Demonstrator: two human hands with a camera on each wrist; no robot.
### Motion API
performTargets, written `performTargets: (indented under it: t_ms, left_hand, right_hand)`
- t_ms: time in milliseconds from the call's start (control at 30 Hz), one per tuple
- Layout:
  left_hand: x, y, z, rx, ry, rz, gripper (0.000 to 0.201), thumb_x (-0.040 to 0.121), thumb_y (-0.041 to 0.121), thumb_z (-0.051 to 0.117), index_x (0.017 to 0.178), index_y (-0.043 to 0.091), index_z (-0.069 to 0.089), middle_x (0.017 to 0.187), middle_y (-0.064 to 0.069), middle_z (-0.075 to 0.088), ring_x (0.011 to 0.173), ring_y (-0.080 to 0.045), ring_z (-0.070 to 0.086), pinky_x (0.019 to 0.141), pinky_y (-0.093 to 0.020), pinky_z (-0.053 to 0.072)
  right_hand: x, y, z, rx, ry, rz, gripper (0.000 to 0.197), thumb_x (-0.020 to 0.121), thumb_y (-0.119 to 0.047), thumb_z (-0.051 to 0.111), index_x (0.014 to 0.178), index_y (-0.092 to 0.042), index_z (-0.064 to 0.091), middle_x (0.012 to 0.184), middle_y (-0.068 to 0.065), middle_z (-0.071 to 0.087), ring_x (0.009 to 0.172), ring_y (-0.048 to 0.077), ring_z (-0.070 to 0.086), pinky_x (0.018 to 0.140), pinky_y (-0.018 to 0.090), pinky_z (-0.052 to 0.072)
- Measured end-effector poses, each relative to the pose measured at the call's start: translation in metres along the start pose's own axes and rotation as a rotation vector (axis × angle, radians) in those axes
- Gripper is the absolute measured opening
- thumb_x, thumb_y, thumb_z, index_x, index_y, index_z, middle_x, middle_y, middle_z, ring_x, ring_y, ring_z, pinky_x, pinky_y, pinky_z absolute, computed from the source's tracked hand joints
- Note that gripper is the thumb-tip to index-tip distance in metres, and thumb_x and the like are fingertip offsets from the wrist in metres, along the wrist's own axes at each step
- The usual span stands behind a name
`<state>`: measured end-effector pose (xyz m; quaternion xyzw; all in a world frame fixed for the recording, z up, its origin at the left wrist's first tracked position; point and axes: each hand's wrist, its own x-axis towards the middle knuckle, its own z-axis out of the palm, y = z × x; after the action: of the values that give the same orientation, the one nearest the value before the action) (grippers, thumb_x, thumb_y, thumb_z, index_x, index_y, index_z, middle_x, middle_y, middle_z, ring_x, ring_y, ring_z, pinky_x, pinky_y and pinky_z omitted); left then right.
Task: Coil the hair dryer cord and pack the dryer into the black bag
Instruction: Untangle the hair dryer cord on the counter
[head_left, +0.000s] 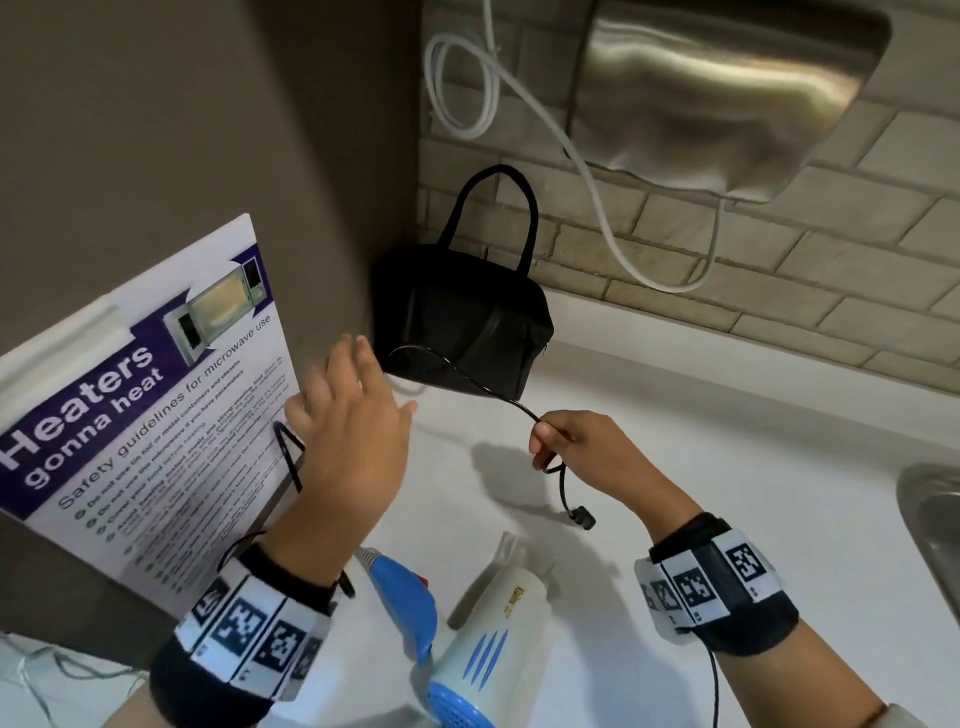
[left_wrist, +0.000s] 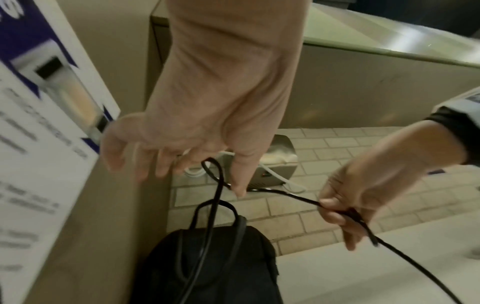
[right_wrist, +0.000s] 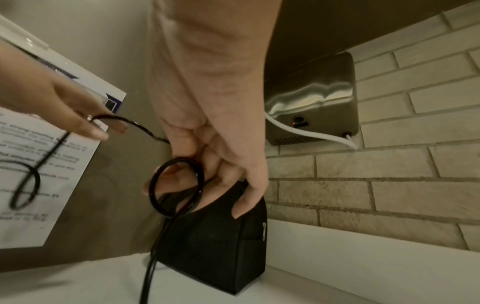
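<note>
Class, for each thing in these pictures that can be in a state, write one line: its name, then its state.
hair dryer: lying on the counter, unpacked
cord: partly looped, not fully coiled
plug: hanging free below the right hand
black bag: standing by the wall, looks zipped
left hand: fingers spread, cord looped over them
right hand: pinching the cord

The poster (head_left: 140, 395) on the wall reads "Heaters gonna heat" and "Safety guidelines for microwave use"; smaller lines are illegible.
</note>
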<state>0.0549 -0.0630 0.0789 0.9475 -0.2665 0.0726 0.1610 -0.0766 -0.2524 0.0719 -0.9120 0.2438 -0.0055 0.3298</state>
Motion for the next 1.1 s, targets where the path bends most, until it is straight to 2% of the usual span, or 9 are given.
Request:
performTargets:
  t_ms: [100,267,433,567,667,800,933,1000,1100]
  left_hand:
    - [-0.010,0.019,0.006,0.087,0.023,0.159,0.095,0.077,0.057,0.060,0.145,0.000,0.027,0.156,-0.014,0.023,0.139,-0.035,0.029,0.103,-0.056,0.030]
    - [-0.024,0.050,0.006,0.085,0.060,0.309,0.105,0.070,0.072,0.051,0.140,-0.004,0.033,0.150,-0.019,0.033,0.140,-0.033,0.031,0.106,-0.053,0.029]
    - [-0.030,0.053,-0.002,-0.293,0.383,0.184,0.054,0.086,0.056,0.049,0.093,0.002,0.052,0.100,-0.017,0.052,0.089,-0.032,0.053,0.075,-0.039,0.041]
    - [-0.030,0.046,-0.007,-0.211,0.516,0.091,0.050,0.089,0.041,0.056,0.117,0.000,0.050,0.111,-0.023,0.051,0.096,-0.031,0.045,0.081,-0.043,0.040]
    - [-0.024,0.046,-0.010,-0.177,0.428,0.246,0.047,0.092,0.039,0.050,0.131,0.012,0.048,0.125,-0.012,0.051,0.113,-0.027,0.046,0.092,-0.042,0.034]
    - [-0.021,0.042,0.013,-0.145,0.040,0.664,0.015,0.078,0.021,0.071,0.091,0.028,0.067,0.087,0.007,0.066,0.086,-0.017,0.066,0.076,-0.035,0.047]
    - [-0.017,0.035,0.018,-0.282,-0.245,0.636,0.018,0.080,0.010,0.056,0.088,0.013,0.071,0.079,-0.006,0.063,0.077,-0.022,0.060,0.064,-0.025,0.043]
    - [-0.016,0.032,0.011,-0.516,-0.221,0.471,0.019,0.087,0.004,0.053,0.086,0.009,0.071,0.082,-0.006,0.064,0.075,-0.014,0.058,0.067,-0.019,0.038]
    - [-0.011,0.024,0.002,-0.880,-0.148,0.150,0.025,0.096,0.013,0.049,0.076,0.014,0.065,0.071,0.004,0.061,0.062,0.000,0.055,0.066,-0.014,0.043]
  right_hand:
    - [-0.003,-0.008,-0.003,0.007,-0.007,-0.006,0.033,0.100,-0.025,0.040,0.080,-0.018,0.066,0.073,-0.006,0.074,0.072,0.002,0.060,0.060,0.009,0.036]
    - [-0.017,-0.029,-0.002,-0.073,-0.107,-0.023,0.030,0.094,-0.018,0.045,0.075,-0.021,0.068,0.065,-0.009,0.073,0.067,-0.002,0.064,0.065,0.016,0.044]
    - [-0.016,-0.031,-0.001,-0.165,-0.029,0.060,0.029,0.090,-0.017,0.043,0.077,-0.021,0.068,0.065,-0.007,0.072,0.068,0.007,0.067,0.064,0.020,0.049]
    - [-0.014,-0.023,-0.003,-0.168,0.008,0.112,0.031,0.092,-0.017,0.039,0.082,-0.018,0.069,0.068,-0.006,0.073,0.070,0.011,0.068,0.067,0.024,0.051]
    - [-0.016,-0.026,-0.001,-0.121,-0.025,0.061,0.031,0.093,-0.015,0.041,0.079,-0.022,0.068,0.065,-0.008,0.072,0.066,0.007,0.068,0.061,0.018,0.046]
    - [-0.022,-0.038,-0.003,0.019,-0.077,-0.031,0.029,0.090,-0.012,0.046,0.074,-0.020,0.069,0.062,-0.006,0.072,0.063,0.004,0.066,0.063,0.014,0.047]
    - [-0.030,-0.036,-0.004,0.143,-0.167,-0.065,0.035,0.095,-0.041,0.050,0.080,-0.018,0.072,0.077,-0.006,0.075,0.077,0.003,0.067,0.074,0.016,0.049]
    - [-0.034,-0.028,-0.004,0.249,-0.245,-0.066,0.042,0.090,-0.053,0.048,0.095,-0.020,0.072,0.098,-0.003,0.074,0.095,0.006,0.067,0.092,0.024,0.049]
    - [-0.042,-0.015,-0.002,0.318,-0.343,-0.075,0.034,0.092,-0.047,0.051,0.103,-0.022,0.070,0.110,-0.001,0.071,0.103,0.010,0.064,0.097,0.031,0.049]
